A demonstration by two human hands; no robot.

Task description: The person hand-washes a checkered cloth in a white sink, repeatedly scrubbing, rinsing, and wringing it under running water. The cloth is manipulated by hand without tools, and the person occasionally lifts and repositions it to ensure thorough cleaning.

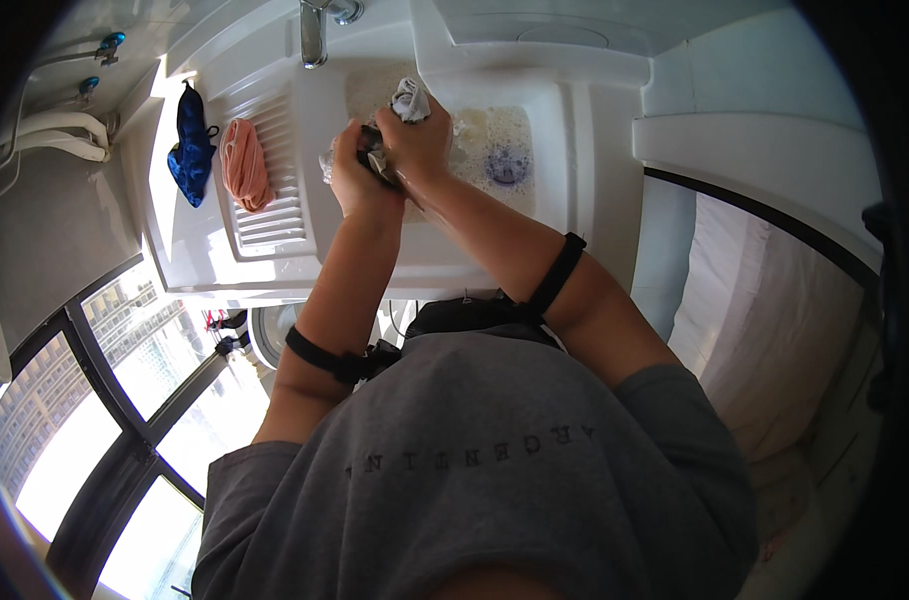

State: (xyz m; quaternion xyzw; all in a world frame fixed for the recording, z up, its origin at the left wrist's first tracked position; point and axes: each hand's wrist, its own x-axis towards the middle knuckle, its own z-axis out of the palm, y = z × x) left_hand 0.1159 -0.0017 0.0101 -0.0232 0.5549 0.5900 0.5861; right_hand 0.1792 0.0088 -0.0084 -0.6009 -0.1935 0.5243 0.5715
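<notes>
Both of my hands grip a bunched wet cloth [410, 102] of white or light grey with dark parts, held above the sink basin [555, 150]. My left hand [360, 169] is closed round its lower, darker portion, and a pale bit sticks out at the left. Close beside it, my right hand [423, 142] is clenched on the lighter end, which pokes out above the fist. Cloudy, sudsy water [484, 135] lies in the basin under my hands. A bluish round shape [507, 166], perhaps the drain, shows through the foam. My fingers hide most of the cloth.
A ribbed washboard [274, 225] is moulded left of the basin. On it lies a folded salmon-pink cloth [246, 165], with a dark blue cloth [191, 146] farther left. A chrome faucet [314, 37] overhangs the back. Windows [135, 345] stand at lower left, a white curtain [762, 315] at right.
</notes>
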